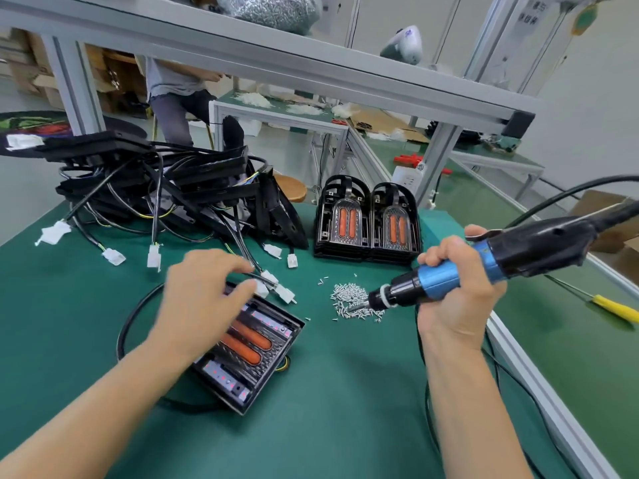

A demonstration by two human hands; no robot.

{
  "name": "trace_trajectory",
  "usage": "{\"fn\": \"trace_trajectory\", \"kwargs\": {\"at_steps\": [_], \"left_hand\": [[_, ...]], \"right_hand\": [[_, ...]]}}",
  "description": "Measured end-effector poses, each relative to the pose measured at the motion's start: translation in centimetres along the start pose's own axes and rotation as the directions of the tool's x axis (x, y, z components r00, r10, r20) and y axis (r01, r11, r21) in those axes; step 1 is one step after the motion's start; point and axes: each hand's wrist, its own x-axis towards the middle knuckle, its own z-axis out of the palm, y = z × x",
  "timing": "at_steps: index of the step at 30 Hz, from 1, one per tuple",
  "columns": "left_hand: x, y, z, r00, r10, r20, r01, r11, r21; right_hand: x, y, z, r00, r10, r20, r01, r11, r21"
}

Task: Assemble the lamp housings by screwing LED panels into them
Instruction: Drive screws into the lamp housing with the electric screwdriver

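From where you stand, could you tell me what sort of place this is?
Most likely a factory assembly bench: a green work mat, a powered screwdriver over loose screws, and stacked lamp housings.

A matt green mat is seen covering the counter. At centre, the lamp housing is moulded in glossy black plastic, with smooth orange lenses. Right of it, small bright metal screws are heaped. The screwdriver is finished in satin blue metal and black plastic.
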Motion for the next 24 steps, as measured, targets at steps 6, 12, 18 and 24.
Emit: {"fn": "trace_trajectory", "kwargs": {"at_steps": [6,12,18,24], "left_hand": [[6.2,4.5,6.3,0.807,0.144,0.573,-0.203,0.978,0.040],[7.1,4.7,9.9,0.655,0.014,0.756,-0.285,0.931,0.229],[6.9,4.9,10.5,0.668,0.027,0.744,-0.378,0.874,0.307],[6.4,5.0,10.3,0.680,0.041,0.732,-0.393,0.864,0.316]], "right_hand": [[-0.4,0.7,0.0,1.000,0.018,-0.001,-0.018,1.000,-0.006],[-0.7,0.8,-0.3,0.999,0.040,-0.014,-0.041,0.998,-0.047],[-0.8,0.5,-0.5,0.999,0.041,-0.014,-0.042,0.997,-0.060],[-1.0,0.3,-0.4,0.999,0.046,-0.003,-0.047,0.996,-0.071]]}}
